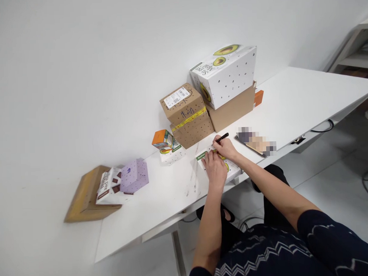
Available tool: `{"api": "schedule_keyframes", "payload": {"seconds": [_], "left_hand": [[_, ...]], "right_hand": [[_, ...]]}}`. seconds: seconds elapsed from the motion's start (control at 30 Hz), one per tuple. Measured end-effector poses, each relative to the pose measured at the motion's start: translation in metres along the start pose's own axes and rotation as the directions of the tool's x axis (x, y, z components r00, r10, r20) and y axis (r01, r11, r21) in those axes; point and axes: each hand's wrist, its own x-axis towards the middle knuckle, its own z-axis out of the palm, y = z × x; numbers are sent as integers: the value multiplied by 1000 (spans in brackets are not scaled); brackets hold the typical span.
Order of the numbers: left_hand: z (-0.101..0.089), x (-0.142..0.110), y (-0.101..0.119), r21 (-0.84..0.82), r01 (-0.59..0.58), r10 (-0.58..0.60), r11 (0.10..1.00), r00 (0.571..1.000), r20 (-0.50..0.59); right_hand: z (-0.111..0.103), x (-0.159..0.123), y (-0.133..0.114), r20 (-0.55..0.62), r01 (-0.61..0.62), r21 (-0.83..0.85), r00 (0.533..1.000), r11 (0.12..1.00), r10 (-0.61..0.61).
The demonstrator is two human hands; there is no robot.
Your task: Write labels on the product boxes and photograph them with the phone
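Note:
A small white box with avocado print (216, 166) lies flat near the front edge of the white table (291, 102). My left hand (214, 168) lies on top of it, fingers flat and spread. My right hand (226, 148) is closed round a black pen (222, 138), its tip down on the box's far end. Both forearms reach in from the lower right.
Behind the hands stand a taped brown carton (187, 113), a large avocado-print box (225, 74) on another brown carton (233, 108), and a small orange box (163, 139) on a white one. At the left lie a purple box (134, 176), a chocolate-print box and a flat brown carton (85, 196). A blurred object (256, 142) lies to the right.

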Motion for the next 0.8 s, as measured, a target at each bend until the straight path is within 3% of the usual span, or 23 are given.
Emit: {"api": "schedule_keyframes", "payload": {"seconds": [0.3, 0.5, 0.53, 0.6, 0.7, 0.8], "left_hand": [[0, 0, -1, -17, 4, -4, 1000, 1000, 16], [-2, -1, -1, -23, 9, -8, 1000, 999, 36], [-2, -1, -1, -25, 10, -9, 1000, 999, 39], [-2, -1, -1, -23, 7, -6, 1000, 999, 40], [-1, 0, -1, -19, 1, 0, 1000, 999, 32], [0, 0, -2, -23, 1, -1, 1000, 1000, 25]], "right_hand": [[0, -1, -3, -28, -28, 56, 999, 998, 30], [-16, -4, -2, -218, -102, 160, 966, 982, 136], [-24, -3, -1, -246, -125, 130, 957, 983, 155], [-42, -2, 2, -201, -212, -100, 961, 972, 189], [-66, -4, 10, -13, -263, -522, 954, 811, 300], [-70, -9, 19, 78, -235, -653, 925, 720, 373]]}}
